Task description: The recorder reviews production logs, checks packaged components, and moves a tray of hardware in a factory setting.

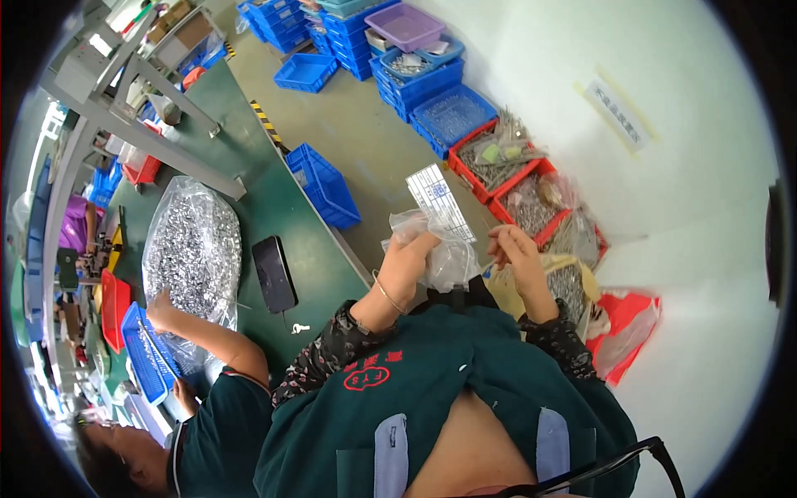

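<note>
Bag [452, 264], clear and crumpled, sits at the centre of the frame, grasped in the left hand [404, 270]. A white label [438, 202] stands just above it; whether they are joined cannot be told. Farther right, the right hand [516, 253] has its fingers bent near the thumb; whether it pinches anything is unclear. Bag and label seem already brought together; whether fixing or closing is left does not show. At left, a sack [193, 245] of metal parts lies on the worktop [217, 112].
</note>
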The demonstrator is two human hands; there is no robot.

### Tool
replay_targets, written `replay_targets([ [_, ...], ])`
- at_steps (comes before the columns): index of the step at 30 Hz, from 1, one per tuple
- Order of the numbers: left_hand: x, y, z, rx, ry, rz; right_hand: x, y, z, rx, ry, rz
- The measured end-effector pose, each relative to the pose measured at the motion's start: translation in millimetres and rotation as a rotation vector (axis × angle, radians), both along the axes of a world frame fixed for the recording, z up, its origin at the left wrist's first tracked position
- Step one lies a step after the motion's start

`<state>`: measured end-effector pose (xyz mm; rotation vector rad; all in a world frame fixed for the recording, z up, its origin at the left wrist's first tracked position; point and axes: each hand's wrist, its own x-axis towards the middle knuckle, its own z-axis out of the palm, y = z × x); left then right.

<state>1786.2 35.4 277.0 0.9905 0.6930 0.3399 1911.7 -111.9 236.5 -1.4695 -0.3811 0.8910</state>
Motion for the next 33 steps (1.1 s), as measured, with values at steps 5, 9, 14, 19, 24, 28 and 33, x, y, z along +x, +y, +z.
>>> replay_targets([
  [5, 32, 35, -12, 0.023, -0.094, 0.089, 30, 110, 41, 0.212, -0.036, 0.242],
  [9, 47, 72, -48, 0.035, 0.15, 0.018, 60, 175, 0, 0.039, -0.187, 0.524],
  [14, 69, 110, -61, -0.006, 0.196, 0.263, 122, 240, 1, 0.079, 0.283, 0.33],
  [19, 94, 160, -53, -0.11, 0.134, 0.595, 197, 298, -24, 0.058, 0.325, 0.369],
  [24, 114, 218, -59, -0.084, 0.182, 0.687, 226, 360, -48, -0.038, 0.417, 0.468],
  [28, 128, 285, -89, -0.089, 0.189, 0.683, 248, 422, -83, -0.103, 0.373, 0.476],
  [33, 146, 368, -106, -0.17, 0.165, 0.667, 301, 473, -144, -0.237, 0.152, 0.367],
])
